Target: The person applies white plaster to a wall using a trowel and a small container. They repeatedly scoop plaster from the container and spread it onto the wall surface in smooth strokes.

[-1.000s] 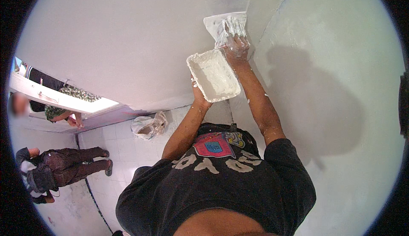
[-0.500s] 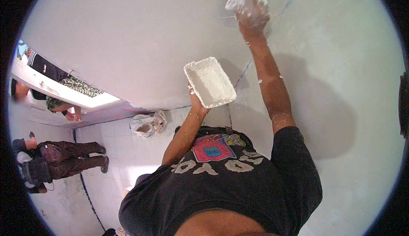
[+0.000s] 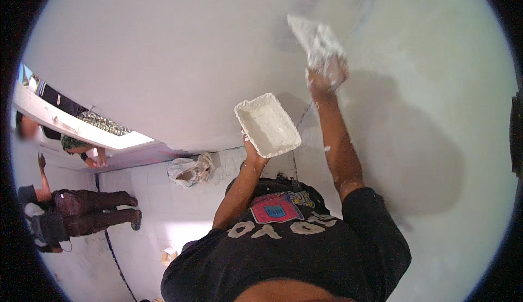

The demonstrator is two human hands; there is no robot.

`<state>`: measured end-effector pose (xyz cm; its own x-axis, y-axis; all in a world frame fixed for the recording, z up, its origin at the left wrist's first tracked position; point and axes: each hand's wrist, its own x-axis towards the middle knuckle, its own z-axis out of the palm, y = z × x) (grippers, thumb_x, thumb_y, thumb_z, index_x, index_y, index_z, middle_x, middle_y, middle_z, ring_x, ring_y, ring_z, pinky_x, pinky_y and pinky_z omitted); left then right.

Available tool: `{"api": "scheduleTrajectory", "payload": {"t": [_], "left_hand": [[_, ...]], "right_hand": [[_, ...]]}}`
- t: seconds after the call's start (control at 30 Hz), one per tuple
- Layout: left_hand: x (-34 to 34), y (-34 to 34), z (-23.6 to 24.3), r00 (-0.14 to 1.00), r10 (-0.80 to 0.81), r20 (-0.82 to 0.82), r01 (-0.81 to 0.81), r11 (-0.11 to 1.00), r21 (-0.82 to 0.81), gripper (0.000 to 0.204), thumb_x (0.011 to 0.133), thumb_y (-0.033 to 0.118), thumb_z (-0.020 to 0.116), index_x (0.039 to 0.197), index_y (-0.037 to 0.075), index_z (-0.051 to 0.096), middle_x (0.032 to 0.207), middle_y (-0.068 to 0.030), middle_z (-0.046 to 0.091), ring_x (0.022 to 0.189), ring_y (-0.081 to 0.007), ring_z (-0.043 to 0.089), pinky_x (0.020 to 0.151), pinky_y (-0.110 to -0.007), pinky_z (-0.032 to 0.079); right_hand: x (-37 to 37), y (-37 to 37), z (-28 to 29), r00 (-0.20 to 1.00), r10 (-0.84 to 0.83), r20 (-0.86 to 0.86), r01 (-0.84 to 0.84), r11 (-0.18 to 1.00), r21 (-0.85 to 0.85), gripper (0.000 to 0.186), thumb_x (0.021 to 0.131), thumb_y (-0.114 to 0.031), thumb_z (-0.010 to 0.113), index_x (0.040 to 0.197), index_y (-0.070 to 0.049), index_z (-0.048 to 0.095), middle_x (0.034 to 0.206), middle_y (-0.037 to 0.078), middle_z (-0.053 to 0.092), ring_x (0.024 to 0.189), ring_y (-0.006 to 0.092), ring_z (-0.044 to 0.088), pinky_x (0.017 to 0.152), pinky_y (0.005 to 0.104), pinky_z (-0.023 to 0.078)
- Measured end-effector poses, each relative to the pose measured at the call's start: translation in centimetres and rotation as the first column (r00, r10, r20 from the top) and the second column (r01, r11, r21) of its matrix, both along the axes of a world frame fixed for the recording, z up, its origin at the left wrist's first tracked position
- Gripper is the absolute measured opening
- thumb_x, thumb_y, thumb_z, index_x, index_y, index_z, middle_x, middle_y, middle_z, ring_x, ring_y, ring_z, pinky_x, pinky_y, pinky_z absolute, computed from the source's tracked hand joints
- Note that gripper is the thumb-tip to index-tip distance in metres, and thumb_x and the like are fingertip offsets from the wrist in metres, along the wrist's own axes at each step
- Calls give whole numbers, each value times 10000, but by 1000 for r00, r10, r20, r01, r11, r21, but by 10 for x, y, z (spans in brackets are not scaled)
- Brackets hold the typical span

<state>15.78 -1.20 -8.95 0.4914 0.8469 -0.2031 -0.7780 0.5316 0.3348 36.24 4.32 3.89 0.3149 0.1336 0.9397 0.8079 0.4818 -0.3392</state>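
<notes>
My left hand (image 3: 253,150) grips a white rectangular plastic tub (image 3: 267,125) by its side, its inside coated with pale wet filler. My right hand (image 3: 327,78) is closed on a wide putty knife (image 3: 305,32) smeared thickly with white paste, blurred by motion, up against the grey plastered wall (image 3: 190,57) above the tub. A grey patch with a small red mark shows on the wall just past the blade. Flecks of white paste dot both of my forearms.
A crumpled plastic bag (image 3: 190,172) lies on the tiled floor (image 3: 136,193) by the wall. At left, a person in dark trousers (image 3: 87,212) stands, and other people are at a white-framed opening (image 3: 122,138). A small container (image 3: 169,255) is low behind me. A plain side wall (image 3: 447,73) fills the right.
My right hand and the knife rose along the wall, then came back down, the blade now more tilted. The tub sits lower in the picture. The other person's arm has lifted.
</notes>
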Motion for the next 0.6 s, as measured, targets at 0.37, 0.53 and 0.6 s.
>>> {"api": "scheduleTrajectory", "payload": {"t": [0.37,0.53,0.6], "left_hand": [[-1,19,4,988,-156,-5,156,987,-32,545,832,510,330,1216,125,372,1161,-83,464,1041,-272,467,886,-446,383],[0,25,-4,976,-218,-4,217,974,-60,541,831,508,341,1212,127,379,1162,-80,465,1036,-267,470,885,-441,384],[-2,25,5,970,-244,-3,244,969,-45,540,830,509,340,1212,129,380,1160,-79,467,1038,-268,469,886,-443,382]], "right_hand": [[11,30,-34,987,-128,100,149,959,-239,219,722,-285,603,865,-126,554,940,131,568,912,279,514,801,448,360],[10,-12,-123,904,-203,377,340,875,-345,434,670,-303,625,1045,-99,546,1048,106,542,964,280,515,801,464,380],[15,-33,-115,902,-131,411,334,815,-474,472,655,-284,630,1093,-142,522,1069,84,532,956,268,518,786,454,390]]}}
